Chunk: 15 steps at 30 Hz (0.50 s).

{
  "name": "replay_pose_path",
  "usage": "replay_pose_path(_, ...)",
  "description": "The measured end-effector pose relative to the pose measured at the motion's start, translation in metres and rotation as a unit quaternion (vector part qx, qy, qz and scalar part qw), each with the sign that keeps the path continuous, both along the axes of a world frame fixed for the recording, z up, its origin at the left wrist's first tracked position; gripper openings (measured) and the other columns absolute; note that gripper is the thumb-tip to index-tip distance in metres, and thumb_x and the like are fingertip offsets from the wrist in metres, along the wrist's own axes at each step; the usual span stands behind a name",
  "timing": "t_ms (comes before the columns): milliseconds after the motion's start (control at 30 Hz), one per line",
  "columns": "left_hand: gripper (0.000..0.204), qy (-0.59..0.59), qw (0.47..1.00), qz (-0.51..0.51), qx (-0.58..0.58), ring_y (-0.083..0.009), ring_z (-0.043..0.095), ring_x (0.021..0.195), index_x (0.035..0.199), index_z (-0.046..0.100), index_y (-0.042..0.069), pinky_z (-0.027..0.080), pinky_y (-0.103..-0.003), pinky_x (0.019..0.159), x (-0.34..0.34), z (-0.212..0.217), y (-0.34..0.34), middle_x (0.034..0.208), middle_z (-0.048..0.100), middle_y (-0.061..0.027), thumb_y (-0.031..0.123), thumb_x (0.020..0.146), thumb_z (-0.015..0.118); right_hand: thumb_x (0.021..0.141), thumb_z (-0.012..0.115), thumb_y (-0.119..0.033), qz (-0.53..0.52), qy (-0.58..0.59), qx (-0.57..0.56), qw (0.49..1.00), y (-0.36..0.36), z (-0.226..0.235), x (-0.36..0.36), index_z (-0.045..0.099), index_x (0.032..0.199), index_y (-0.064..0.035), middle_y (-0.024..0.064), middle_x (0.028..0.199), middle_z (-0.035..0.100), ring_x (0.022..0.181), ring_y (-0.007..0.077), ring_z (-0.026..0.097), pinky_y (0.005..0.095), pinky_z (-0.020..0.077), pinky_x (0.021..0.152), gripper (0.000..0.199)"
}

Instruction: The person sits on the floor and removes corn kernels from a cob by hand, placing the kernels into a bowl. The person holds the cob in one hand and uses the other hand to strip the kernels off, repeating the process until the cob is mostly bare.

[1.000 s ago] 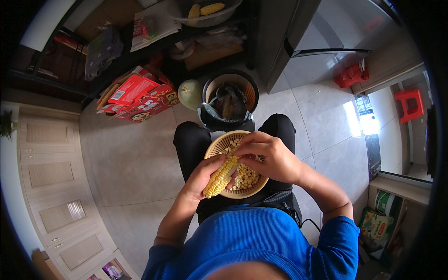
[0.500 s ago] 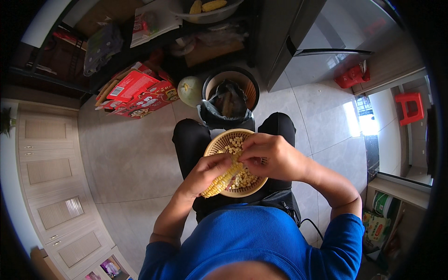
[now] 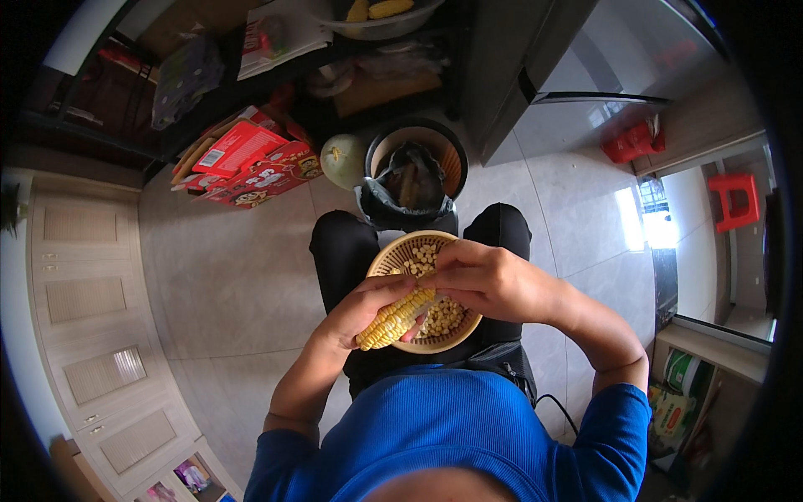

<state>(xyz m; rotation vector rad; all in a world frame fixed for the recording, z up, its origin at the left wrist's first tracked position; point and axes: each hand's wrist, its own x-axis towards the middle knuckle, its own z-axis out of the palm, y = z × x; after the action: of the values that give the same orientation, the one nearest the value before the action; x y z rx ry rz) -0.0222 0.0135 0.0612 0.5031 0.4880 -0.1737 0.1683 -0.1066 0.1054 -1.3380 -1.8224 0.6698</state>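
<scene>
A yellow corn cob (image 3: 391,322) slants over a round tan plastic basket (image 3: 376,266) on my lap. My left hand (image 3: 374,306) is wrapped round the cob, thumb along its upper side. At the cob's far end, my right hand (image 3: 477,276) has its fingers bent and pressed against it; the fingertips are partly hidden. That end looks paler, with some kernels gone. Loose corn kernels (image 3: 445,318) lie in the slotted basket below both hands.
Beyond my knees stands a bin (image 3: 456,159) with a dark bag (image 3: 410,188) hanging over its near rim. A pale green melon (image 3: 341,161) and a red carton (image 3: 251,163) sit to its left. More cobs lie in a clear bowl (image 3: 381,27) on the shelf.
The cob has rolled and shifted slightly in my left hand. My right fingers have moved a little at its far end and drawn closer together.
</scene>
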Motion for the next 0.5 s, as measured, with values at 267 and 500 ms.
replay_pose_path(267,0.029,-0.008,1.000,0.002,-0.007,-0.0201,0.059,0.060,0.108,0.050,-0.003,0.050,-0.030,0.053,0.000,0.000,-0.001,0.082,0.059,-0.0133,0.021,0.092,0.048,0.078,0.062,-0.002,-0.024,-0.024,0.002,0.999,0.002,-0.004,-0.005,0.061,0.093,0.0037,0.0155,0.095,0.058,0.084,0.0288,0.061,0.0331,0.0526,0.074,0.016)
replay_pose_path(500,0.028,0.038,0.989,0.019,0.142,-0.0216,0.061,0.062,0.109,0.051,-0.005,0.050,-0.030,0.053,0.000,0.004,-0.007,0.083,0.060,-0.0147,0.016,0.092,0.045,0.079,0.061,-0.001,-0.037,-0.028,-0.031,0.998,0.002,-0.002,-0.006,0.059,0.094,0.0048,0.0169,0.095,0.058,0.084,0.0289,0.061,0.0333,0.0527,0.075,0.017)
